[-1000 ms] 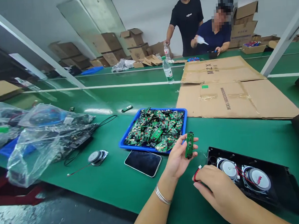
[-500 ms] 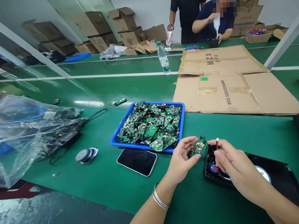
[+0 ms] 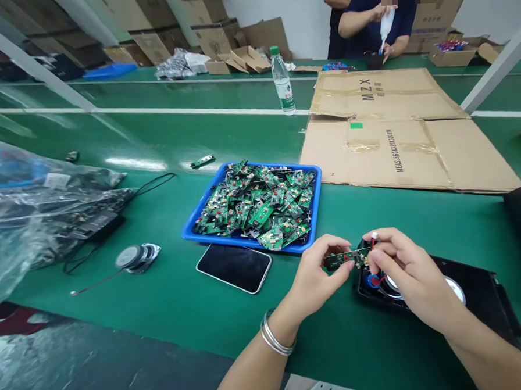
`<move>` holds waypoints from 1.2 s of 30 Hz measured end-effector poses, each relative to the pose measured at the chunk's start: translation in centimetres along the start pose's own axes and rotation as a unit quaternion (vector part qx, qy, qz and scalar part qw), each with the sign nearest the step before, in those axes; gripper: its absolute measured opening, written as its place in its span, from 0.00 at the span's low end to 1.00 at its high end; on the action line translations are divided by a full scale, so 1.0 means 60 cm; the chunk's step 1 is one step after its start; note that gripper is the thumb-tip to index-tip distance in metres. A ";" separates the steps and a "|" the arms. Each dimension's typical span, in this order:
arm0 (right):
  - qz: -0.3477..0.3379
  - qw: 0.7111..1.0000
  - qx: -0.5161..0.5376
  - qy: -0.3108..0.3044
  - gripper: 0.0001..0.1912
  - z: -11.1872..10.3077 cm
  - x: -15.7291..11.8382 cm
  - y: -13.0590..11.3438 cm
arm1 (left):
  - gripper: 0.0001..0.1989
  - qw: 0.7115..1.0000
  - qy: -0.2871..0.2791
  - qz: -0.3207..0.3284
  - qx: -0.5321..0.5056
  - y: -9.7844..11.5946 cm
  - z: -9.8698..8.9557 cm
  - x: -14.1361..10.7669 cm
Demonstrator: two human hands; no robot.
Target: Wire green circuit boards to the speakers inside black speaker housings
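Between thumb and fingers, my left hand (image 3: 319, 270) grips a green circuit board (image 3: 346, 260), tilted nearly edge-on. My right hand (image 3: 411, 277) is closed on a thin red wire with a white plug (image 3: 374, 236) at its end, close beside the board's right end. Below both hands lies an open black speaker housing (image 3: 479, 297) with round speaker parts inside and a blue round piece (image 3: 373, 281) at its left end. My right hand covers part of the housing. Just left of my left hand is a blue tray (image 3: 184, 234) heaped with similar boards.
A phone (image 3: 234, 268) lies before the tray, with a loose speaker (image 3: 137, 257) farther left. Plastic bags (image 3: 21, 213) cover the left side. Flattened cardboard (image 3: 410, 146) lies beyond my hands, beside a water bottle (image 3: 283, 83). Two people stand at the far bench.
The circuit board has turned from face-up to nearly edge-on. My right hand, with the wire and plug, has come closer to the board. The view has shifted slightly.
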State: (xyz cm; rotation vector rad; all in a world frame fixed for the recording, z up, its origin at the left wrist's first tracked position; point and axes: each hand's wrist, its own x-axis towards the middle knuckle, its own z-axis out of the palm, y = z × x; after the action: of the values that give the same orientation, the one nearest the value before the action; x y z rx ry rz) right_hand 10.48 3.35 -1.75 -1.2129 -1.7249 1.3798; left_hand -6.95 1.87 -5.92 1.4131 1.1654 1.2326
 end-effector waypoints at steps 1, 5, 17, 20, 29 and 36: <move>0.005 1.000 -0.014 -0.004 0.14 0.001 0.000 0.001 | 0.11 1.000 0.010 0.009 -0.017 0.000 0.001 -0.001; 0.000 0.998 -0.061 -0.006 0.13 0.005 0.001 0.000 | 0.17 0.991 0.051 0.017 -0.119 0.000 0.007 -0.004; -0.024 0.994 -0.105 -0.009 0.12 0.005 0.004 -0.013 | 0.18 0.988 0.017 0.062 -0.138 0.008 0.000 -0.007; -0.031 0.994 -0.105 -0.015 0.12 0.003 0.005 -0.012 | 0.19 0.990 0.012 0.087 -0.113 0.006 -0.003 -0.007; -0.029 0.992 -0.102 -0.062 0.12 0.002 0.004 -0.014 | 0.28 0.983 -0.015 0.166 -0.073 -0.007 -0.008 0.001; -0.056 0.985 -0.130 -0.098 0.12 0.002 0.003 -0.015 | 0.27 0.978 -0.053 0.192 -0.065 -0.006 -0.008 0.000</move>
State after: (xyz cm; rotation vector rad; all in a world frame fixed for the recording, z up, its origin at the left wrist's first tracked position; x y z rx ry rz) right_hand 10.02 3.45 -0.91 -1.1231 -2.1315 1.2726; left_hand -7.47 1.94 -6.22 1.6301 0.7446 1.4488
